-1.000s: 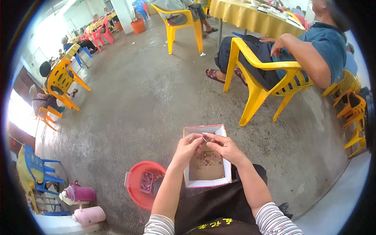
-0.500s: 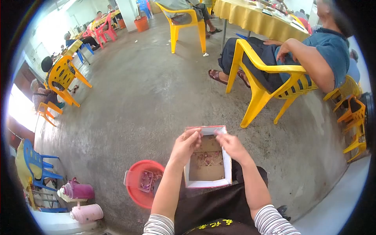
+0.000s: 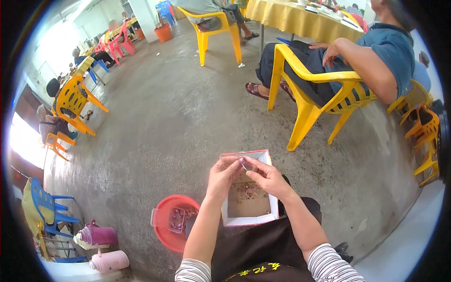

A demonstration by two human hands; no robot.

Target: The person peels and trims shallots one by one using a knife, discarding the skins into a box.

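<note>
My left hand (image 3: 221,177) and my right hand (image 3: 270,179) meet fingertip to fingertip over the far part of a shallow cardboard box (image 3: 226,209). Pinched between them is a thin whitish piece (image 3: 243,164), too small to name. White inner walls and a red rim mark the box, which rests on my lap. Inside it lie reddish scraps and pale thin stems (image 3: 249,191). Below and left, a red bucket (image 3: 164,238) stands on the floor, holding a clear plastic tub (image 3: 177,220) with purplish-pink small pieces.
Two thermos flasks, purple (image 3: 97,234) and pink (image 3: 110,261), stand at lower left near a blue chair (image 3: 44,202). A person (image 3: 385,51) sits in a yellow chair (image 3: 300,120) on the right, by a table with a yellow cloth (image 3: 300,21). Concrete floor (image 3: 178,108) lies ahead.
My hands were apart over the box; now the fingertips have come together, my right hand having moved left. The thin whitish piece shows between them. The view has shifted slightly.
</note>
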